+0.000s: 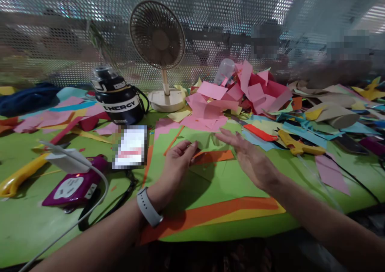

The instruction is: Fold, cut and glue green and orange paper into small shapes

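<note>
My left hand (177,160), with a pale watch strap at the wrist, is closed in a pinch, thumb against forefinger. What lies between those fingertips is too small to make out. A pale green paper piece (209,141) spans the gap between both hands, close to the pinching fingers. My right hand (248,156) is open, its fingers stretched out flat toward the left near that piece. An orange paper strip (215,156) runs just below the gap. Under both hands lies a stack of green sheets (192,188), with another orange strip (222,212) along its front.
Left stand a phone (131,148), a black bottle (122,99) and a purple power strip (75,184) with a charger and cable. A fan (164,99) stands behind. Pink scraps (216,97), a red-orange cutter (260,132) and a yellow glue gun (300,144) lie right.
</note>
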Available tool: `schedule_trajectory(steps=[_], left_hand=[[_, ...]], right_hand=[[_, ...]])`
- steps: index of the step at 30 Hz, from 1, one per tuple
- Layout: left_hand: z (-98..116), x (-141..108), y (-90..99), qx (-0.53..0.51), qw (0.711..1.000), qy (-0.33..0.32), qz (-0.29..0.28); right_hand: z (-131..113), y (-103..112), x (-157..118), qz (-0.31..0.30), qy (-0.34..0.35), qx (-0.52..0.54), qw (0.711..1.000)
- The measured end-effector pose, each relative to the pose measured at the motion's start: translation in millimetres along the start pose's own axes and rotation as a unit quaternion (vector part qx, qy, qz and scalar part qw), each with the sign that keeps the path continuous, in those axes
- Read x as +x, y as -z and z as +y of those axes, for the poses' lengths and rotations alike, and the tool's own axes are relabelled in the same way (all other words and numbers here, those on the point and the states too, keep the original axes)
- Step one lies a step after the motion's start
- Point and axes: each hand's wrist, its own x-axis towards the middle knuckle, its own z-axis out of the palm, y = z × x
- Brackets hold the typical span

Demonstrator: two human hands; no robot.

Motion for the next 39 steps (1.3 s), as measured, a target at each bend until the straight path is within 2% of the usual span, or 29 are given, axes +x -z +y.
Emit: schedule_trajectory(steps=[3, 6, 8, 10, 13, 16, 19, 23, 25, 27, 30, 32, 36, 39], left_hand=[[0.5, 1.9, 3.6, -0.012, 1.000, -0.014, -0.012], [4.8, 6.7, 8.7, -0.038, 0.998, -0.046, -0.001], [7.4, 9.8, 10.9, -0.054, 0.997, -0.057, 0.025], [8.0, 11.6, 11.4, -0.057, 0.996, -0.052, 0.039], [6.0, 11.4, 9.9, -0.042, 0.998, -0.034, 0.031], [4.2, 9.9, 7.8, -0.035, 0.999, -0.030, 0.028], [4.2, 9.4, 6.7, -0.031, 0.999, -0.027, 0.031], [4.2, 10.5, 6.7, -0.018, 0.999, -0.028, 0.030], [3.7, 11.1, 7.0, -0.014, 0.999, -0.027, 0.029], [3.2, 11.4, 7.3, -0.014, 0.999, -0.021, 0.036], [2.7, 11.2, 7.3, -0.013, 0.998, -0.012, 0.056], [2.9, 10.2, 6.8, -0.008, 0.998, -0.009, 0.055], [3.5, 7.4, 5.4, 0.007, 1.000, -0.004, 0.030], [2.8, 6.6, 5.1, 0.001, 1.000, -0.005, 0.022]], right_hand=[[-3.6, -7.5, 9.2, -0.004, 0.031, -0.021, 0.999], [-3.9, -4.3, 5.4, -0.017, 0.058, -0.128, 0.990], [2.2, 0.4, -4.2, -0.048, 0.072, -0.248, 0.965], [13.2, 4.2, -16.3, -0.082, 0.098, -0.356, 0.926], [31.2, 6.6, -30.9, -0.086, 0.150, -0.447, 0.877], [40.6, 5.5, -35.8, -0.080, 0.180, -0.480, 0.855], [41.6, 2.7, -34.6, -0.092, 0.181, -0.485, 0.850], [37.4, 0.2, -30.3, -0.102, 0.188, -0.469, 0.857], [33.3, 1.9, -26.9, -0.103, 0.184, -0.443, 0.871], [27.8, 6.4, -22.9, -0.109, 0.144, -0.392, 0.902], [18.1, 15.9, -17.0, -0.110, 0.040, -0.259, 0.959], [11.9, 20.5, -13.5, -0.094, 0.000, -0.166, 0.982], [3.0, 18.5, -3.5, -0.040, 0.001, -0.038, 0.998], [1.1, 7.6, 7.2, -0.015, 0.015, -0.009, 1.000]])
